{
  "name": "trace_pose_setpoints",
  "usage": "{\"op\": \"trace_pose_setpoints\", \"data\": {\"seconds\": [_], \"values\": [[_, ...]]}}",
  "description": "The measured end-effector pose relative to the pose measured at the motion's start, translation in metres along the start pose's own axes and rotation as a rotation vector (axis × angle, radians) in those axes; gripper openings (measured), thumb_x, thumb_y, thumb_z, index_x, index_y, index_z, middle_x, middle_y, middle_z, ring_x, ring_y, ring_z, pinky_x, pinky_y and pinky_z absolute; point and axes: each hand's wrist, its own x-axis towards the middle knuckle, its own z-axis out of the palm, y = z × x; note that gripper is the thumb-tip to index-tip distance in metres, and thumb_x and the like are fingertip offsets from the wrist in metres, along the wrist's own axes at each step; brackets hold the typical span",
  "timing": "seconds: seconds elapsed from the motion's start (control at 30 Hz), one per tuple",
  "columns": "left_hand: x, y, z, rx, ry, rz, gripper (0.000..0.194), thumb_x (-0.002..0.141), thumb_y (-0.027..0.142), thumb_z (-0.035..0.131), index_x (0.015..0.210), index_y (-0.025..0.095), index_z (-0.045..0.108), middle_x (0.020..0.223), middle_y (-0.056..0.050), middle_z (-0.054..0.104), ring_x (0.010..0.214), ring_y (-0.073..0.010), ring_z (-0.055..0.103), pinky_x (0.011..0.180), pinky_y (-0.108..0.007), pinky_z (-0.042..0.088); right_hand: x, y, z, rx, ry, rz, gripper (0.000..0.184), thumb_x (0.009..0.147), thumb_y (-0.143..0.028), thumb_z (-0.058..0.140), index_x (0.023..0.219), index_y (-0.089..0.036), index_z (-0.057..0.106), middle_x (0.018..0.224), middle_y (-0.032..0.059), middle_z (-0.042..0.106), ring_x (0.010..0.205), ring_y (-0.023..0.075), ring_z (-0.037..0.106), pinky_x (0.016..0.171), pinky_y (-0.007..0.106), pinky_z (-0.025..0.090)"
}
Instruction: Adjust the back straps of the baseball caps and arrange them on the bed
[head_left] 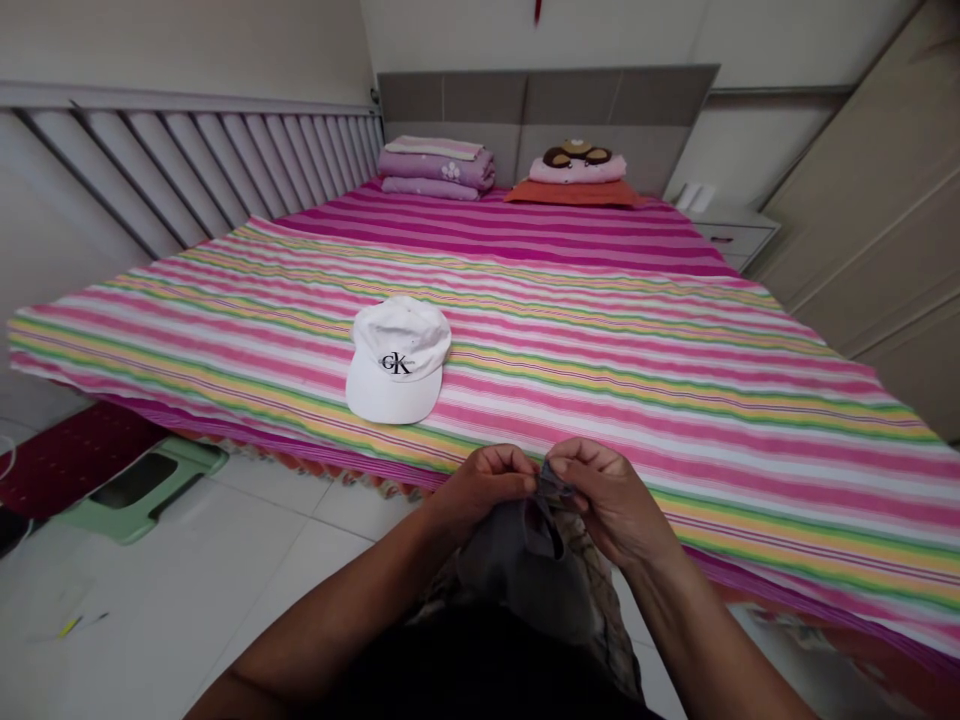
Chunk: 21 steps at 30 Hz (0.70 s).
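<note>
A grey cap is in front of my body, its strap and back opening turned up toward the bed. My left hand pinches one end of the strap between thumb and fingers. On the other side, my right hand is closed on the strap's other end, very near the left fingertips. The fingers partly hide the fastening. A white cap with black letters lies on the bed ahead and to the left, its brim toward me, touched by neither hand.
The bed has a striped cover. Folded purple bedding and a pink pillow on an orange one lie by the headboard. A green stool stands on the floor at left. A white nightstand is at far right.
</note>
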Motion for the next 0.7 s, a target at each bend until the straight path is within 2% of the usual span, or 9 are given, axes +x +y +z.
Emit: {"op": "trace_pose_setpoints", "data": {"seconds": [0.17, 0.37, 0.5, 0.7], "values": [[0.0008, -0.0026, -0.0014, -0.034, 0.023, 0.010, 0.025, 0.054, 0.022, 0.077, 0.063, 0.011, 0.056, 0.065, 0.000, 0.060, 0.049, -0.0057, 0.051, 0.048, -0.017, 0.036, -0.0015, 0.0006, 0.0033, -0.009, 0.058, -0.007, 0.022, 0.054, -0.028, 0.076, 0.062, -0.016, 0.059, 0.043, -0.0071, 0.045, 0.038, 0.0043, 0.028, 0.038, 0.020, 0.019], [0.0000, -0.0031, -0.0042, -0.017, 0.003, -0.034, 0.023, 0.057, 0.024, 0.075, 0.063, 0.012, 0.056, 0.053, 0.002, 0.055, 0.043, -0.0052, 0.046, 0.044, -0.017, 0.032, -0.0011, 0.0018, 0.0017, -0.061, 0.030, -0.030, 0.024, 0.054, -0.025, 0.075, 0.066, -0.017, 0.055, 0.046, -0.0083, 0.041, 0.041, 0.0052, 0.030, 0.040, 0.020, 0.019], [0.0002, -0.0047, -0.0071, -0.016, -0.008, -0.045, 0.022, 0.056, 0.024, 0.074, 0.064, 0.012, 0.057, 0.054, 0.001, 0.056, 0.044, -0.0063, 0.047, 0.045, -0.018, 0.032, -0.0008, 0.0035, -0.0003, -0.109, 0.011, -0.031, 0.024, 0.056, -0.026, 0.074, 0.065, -0.018, 0.053, 0.050, -0.0072, 0.042, 0.046, 0.0066, 0.033, 0.043, 0.020, 0.022], [-0.0022, -0.0024, -0.0037, 0.097, 0.005, 0.003, 0.021, 0.057, 0.023, 0.074, 0.065, 0.011, 0.059, 0.060, 0.000, 0.057, 0.051, -0.0060, 0.047, 0.052, -0.019, 0.033, -0.0019, 0.0003, -0.0060, -0.244, -0.072, -0.021, 0.025, 0.058, -0.028, 0.074, 0.065, -0.017, 0.053, 0.051, -0.0072, 0.041, 0.046, 0.0055, 0.031, 0.045, 0.020, 0.021]]}}
